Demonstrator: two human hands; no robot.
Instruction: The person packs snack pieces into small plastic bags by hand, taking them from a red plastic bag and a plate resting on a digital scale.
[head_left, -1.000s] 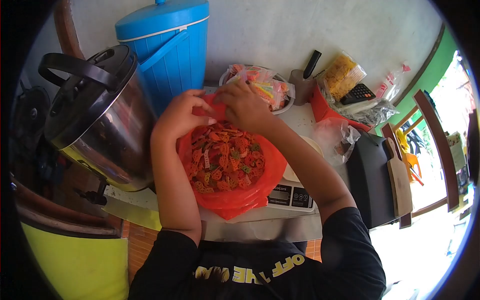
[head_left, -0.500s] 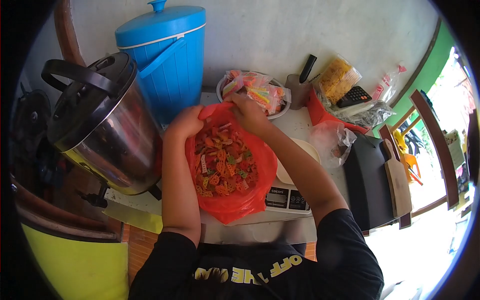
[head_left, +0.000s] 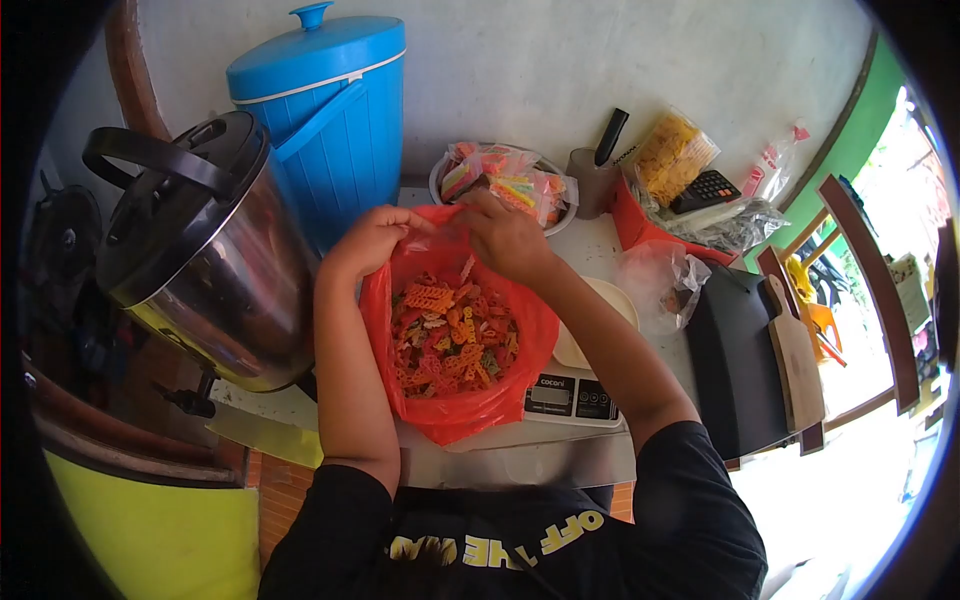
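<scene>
A red plastic bag (head_left: 455,418) stands with its mouth open on the table, full of small orange, red and green lattice-shaped pieces (head_left: 455,340). My left hand (head_left: 378,240) pinches the bag's rim at the far left. At the far right of the rim, my right hand (head_left: 500,235) is closed on the plastic; its fingertips are partly hidden. A white kitchen scale (head_left: 575,400) sits just right of the bag, partly under my right forearm.
A steel drink container (head_left: 215,270) and a blue lidded cooler (head_left: 340,140) rise at the left. Behind the hands is a bowl of packets (head_left: 515,185). A red basket (head_left: 640,222), a clear plastic bag (head_left: 665,285), a black box (head_left: 735,360) and a wooden board (head_left: 793,360) are at the right.
My hands have drawn back from the bowl of packets and now grip the bag's rim. The bag's mouth is pulled taller, and the pieces inside have shifted.
</scene>
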